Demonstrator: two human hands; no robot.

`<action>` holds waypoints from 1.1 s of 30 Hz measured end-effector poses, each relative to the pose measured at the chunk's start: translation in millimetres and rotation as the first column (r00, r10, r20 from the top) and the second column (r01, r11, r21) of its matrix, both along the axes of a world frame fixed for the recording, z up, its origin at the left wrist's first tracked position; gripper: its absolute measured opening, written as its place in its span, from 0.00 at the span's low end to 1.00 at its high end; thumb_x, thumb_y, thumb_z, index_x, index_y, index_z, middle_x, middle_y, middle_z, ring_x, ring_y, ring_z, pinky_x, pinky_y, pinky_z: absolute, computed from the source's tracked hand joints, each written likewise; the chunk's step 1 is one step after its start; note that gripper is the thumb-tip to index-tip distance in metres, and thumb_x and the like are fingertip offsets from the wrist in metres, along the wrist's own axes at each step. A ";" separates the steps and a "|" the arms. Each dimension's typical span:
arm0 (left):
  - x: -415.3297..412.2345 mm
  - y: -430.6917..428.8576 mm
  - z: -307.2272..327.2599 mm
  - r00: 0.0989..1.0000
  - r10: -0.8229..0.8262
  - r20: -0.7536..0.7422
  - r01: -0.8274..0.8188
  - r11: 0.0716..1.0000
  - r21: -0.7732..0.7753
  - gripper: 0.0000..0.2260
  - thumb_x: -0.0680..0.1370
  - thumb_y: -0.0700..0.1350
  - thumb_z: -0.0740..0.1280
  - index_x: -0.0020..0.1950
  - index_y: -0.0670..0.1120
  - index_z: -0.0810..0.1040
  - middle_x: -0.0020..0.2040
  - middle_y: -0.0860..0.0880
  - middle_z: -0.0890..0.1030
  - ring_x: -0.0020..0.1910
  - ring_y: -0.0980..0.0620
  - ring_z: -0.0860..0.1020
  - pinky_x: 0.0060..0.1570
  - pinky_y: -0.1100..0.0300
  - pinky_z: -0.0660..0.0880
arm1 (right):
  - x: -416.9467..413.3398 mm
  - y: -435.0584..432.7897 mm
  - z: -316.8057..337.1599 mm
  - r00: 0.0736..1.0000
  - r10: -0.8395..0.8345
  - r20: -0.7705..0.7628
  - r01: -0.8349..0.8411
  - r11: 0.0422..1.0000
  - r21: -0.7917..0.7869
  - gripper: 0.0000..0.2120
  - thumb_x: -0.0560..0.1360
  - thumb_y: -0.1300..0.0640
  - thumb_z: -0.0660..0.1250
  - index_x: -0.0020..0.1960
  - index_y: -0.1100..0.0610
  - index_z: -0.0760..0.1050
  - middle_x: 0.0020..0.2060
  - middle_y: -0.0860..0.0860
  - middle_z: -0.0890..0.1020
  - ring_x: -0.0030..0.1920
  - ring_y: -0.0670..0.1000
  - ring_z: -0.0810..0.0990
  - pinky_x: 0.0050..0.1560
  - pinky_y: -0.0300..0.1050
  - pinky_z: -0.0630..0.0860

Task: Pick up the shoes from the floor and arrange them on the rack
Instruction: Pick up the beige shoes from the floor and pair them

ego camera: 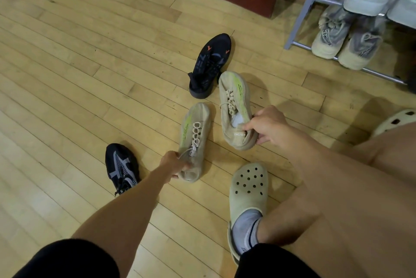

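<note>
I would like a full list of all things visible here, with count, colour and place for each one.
beige sneakers: 2, beige with neon-green stripe, centre
black sneakers: 2, black, one above the beige pair, one at left
shoe rack: 1, grey metal, top right
shoes on rack: at least 4, grey and beige, two tiers
clogs: 2, pale green, one worn at bottom centre, one at right edge
floor: 1, light wood
left hand: grips the left beige sneaker's heel
right hand: grips the right one's heel
</note>
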State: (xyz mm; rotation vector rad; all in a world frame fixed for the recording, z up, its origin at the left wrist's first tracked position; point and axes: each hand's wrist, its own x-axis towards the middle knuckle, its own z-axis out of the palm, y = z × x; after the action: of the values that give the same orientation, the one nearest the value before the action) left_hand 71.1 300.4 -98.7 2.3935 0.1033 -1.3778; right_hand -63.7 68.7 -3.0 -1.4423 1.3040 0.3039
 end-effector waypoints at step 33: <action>-70.2 -260.0 307.5 0.957 -0.133 0.257 0.278 0.668 -0.690 0.27 0.62 0.36 0.81 0.59 0.38 0.78 0.49 0.42 0.84 0.44 0.46 0.82 0.34 0.50 0.82 | -170.0 -137.1 224.3 0.778 -0.372 0.507 0.534 0.817 -0.220 0.17 0.68 0.64 0.76 0.55 0.56 0.78 0.42 0.57 0.85 0.37 0.56 0.84 0.30 0.46 0.83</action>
State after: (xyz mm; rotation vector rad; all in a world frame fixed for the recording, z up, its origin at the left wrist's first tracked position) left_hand 1.0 40.4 208.8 1.8501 -0.6721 -0.9920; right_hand -233.7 -68.4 221.3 -1.3153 1.3135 -0.5970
